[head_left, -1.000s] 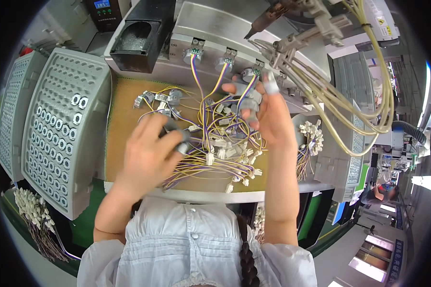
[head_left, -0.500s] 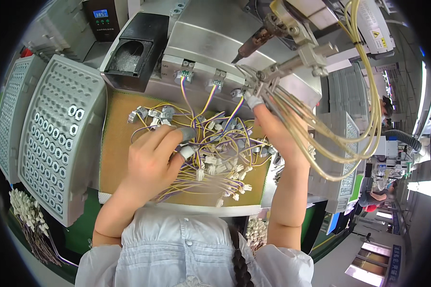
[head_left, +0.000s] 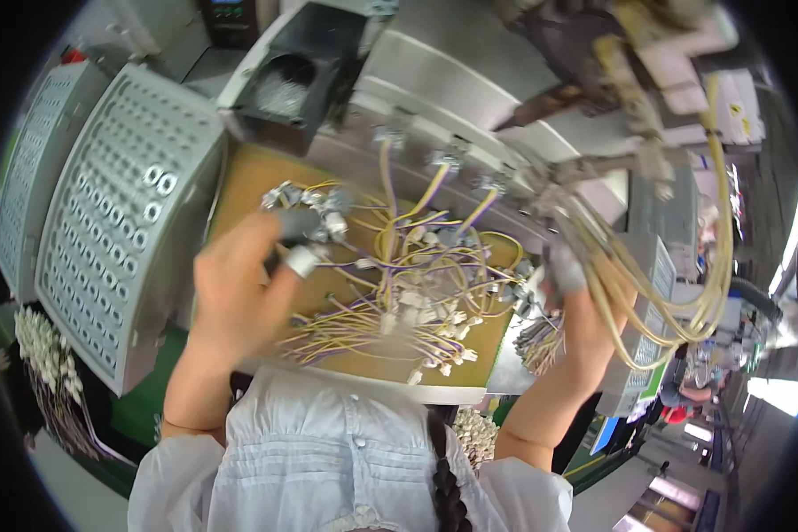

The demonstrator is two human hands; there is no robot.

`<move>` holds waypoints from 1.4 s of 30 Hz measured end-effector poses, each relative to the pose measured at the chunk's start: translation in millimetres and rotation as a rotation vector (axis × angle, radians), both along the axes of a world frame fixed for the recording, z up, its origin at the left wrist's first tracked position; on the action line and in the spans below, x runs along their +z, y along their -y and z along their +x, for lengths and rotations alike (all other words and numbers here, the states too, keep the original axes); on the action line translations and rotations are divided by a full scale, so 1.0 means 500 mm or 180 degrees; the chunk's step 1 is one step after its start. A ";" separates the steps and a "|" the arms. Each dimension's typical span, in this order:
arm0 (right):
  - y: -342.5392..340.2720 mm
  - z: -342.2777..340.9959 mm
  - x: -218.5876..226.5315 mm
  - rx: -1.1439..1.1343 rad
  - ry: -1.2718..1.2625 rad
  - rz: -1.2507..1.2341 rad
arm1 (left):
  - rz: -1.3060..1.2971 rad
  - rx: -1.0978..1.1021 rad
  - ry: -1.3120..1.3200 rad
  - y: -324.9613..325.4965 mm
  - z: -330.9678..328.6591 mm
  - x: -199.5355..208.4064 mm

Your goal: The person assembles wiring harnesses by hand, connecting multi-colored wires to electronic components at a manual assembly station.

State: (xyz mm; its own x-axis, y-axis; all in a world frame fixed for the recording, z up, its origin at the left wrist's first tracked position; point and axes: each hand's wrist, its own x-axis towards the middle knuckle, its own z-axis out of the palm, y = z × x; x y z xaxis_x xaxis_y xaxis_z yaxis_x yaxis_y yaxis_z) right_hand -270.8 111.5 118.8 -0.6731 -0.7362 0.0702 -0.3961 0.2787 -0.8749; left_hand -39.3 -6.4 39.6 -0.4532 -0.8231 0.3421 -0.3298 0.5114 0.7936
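Note:
Near the left side of the brown work mat, my left hand (head_left: 239,279) has its thumb and forefinger apart, grey and white covers on the tips. Nothing shows between them. Just past those fingertips lies a cluster of small metal parts (head_left: 332,213) on wires. My right hand (head_left: 590,288) is smeared by motion and partly behind pale tubes; whether it holds anything is hidden. A heap of yellow and purple wires with white connectors (head_left: 417,310) covers the middle of the mat. Three metal parts with wires sit along the metal fixture's front, one being this right-hand part (head_left: 488,184).
A soldering-iron-like tool (head_left: 541,106) and a bundle of pale tubes (head_left: 656,328) hang at the upper right. The black box (head_left: 315,53) stands at the back left. Grey trays of round metal parts (head_left: 106,213) line the left; bunched wires (head_left: 541,341) lie right of the mat.
My left hand has moved left from the wire heap toward the metal parts, thumb and forefinger now apart. My right hand has drawn back right from the fixture, leaving a wired part there. The view has shifted.

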 end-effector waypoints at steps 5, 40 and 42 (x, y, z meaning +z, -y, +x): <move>0.006 0.088 -0.125 0.2731 -0.1716 0.0849 | 0.0535 0.0458 0.0314 -0.015 0.072 -0.049; -0.013 0.078 -0.133 0.1521 0.1836 0.0146 | 0.1535 -0.1387 -0.0916 -0.014 0.054 -0.001; 0.009 0.070 -0.142 0.2496 -0.0029 -0.0206 | 0.2431 -0.1159 -0.1748 -0.056 0.026 -0.008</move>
